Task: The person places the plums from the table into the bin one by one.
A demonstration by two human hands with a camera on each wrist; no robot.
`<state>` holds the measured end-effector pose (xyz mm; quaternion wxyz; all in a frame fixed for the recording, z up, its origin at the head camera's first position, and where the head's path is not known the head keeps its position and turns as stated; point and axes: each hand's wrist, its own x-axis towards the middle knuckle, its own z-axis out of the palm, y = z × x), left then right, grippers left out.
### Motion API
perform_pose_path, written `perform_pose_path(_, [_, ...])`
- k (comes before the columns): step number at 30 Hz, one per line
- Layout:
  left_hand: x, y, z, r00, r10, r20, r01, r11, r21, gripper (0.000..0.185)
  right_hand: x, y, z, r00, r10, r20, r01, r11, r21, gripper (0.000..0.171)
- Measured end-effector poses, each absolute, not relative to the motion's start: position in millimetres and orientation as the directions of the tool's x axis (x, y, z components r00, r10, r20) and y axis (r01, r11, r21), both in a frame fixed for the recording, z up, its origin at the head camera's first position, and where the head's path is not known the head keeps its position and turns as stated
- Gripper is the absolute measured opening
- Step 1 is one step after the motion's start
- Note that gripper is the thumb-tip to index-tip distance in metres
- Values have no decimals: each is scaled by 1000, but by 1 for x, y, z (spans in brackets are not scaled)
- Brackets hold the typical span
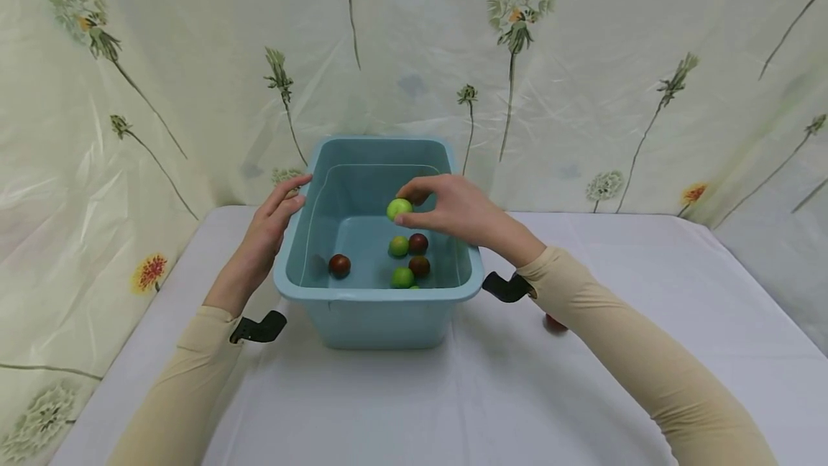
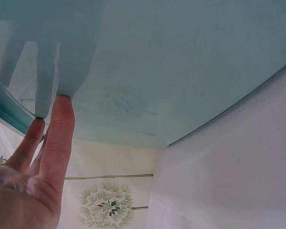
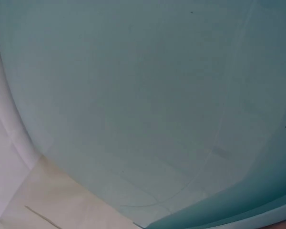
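A light blue plastic basin (image 1: pixel 382 322) stands on the white-covered table. Inside it lie several small round fruits, some green, like this green fruit (image 1: pixel 402 278), and some dark red, like this red fruit (image 1: pixel 339 265). Above them, my right hand (image 1: pixel 453 207) pinches a green round fruit (image 1: pixel 399 209) between thumb and fingers. My left hand (image 1: pixel 264 234) is at the basin's left side, fingers extended. In the left wrist view, fingertips of the left hand (image 2: pixel 43 167) touch the basin's outer wall (image 2: pixel 148 86). Basin wall (image 3: pixel 133 95) fills most of the right wrist view, which hides the pinch.
Another dark red fruit (image 1: pixel 555 323) lies on the table, right of the basin, partly hidden by the right forearm. A pale curtain (image 1: pixel 401 42) printed with dandelions hangs behind the table (image 1: pixel 414 408) and along its sides.
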<state>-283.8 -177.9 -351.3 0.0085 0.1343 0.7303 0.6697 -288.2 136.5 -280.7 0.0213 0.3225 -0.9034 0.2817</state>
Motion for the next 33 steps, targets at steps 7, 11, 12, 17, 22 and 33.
perform_pose_path(7, [-284,-178,-351,-963,211,169,184,55,981,49,-288,136,-280,-791,-576,206,-595,647,-477,40])
perform_pose_path(11, [-284,-178,-351,-964,208,164,180,63,982,49,-287,137,-280,-786,-575,228,-607,645,-464,38])
perform_pose_path(12, [-284,-177,-351,-965,208,163,180,66,981,49,-286,138,-280,-783,-575,237,-612,644,-459,37])
perform_pose_path(17, [-284,-177,-352,-964,209,164,183,74,980,50,-282,142,-277,-767,-572,289,-636,621,-459,35])
perform_pose_path(22, [-284,-178,-352,-963,211,167,186,71,980,50,-279,147,-277,-743,-572,347,-665,573,-479,34])
perform_pose_path(33, [-283,-177,-351,-962,216,167,183,53,982,49,-271,165,-279,-738,-535,411,-671,525,-523,33])
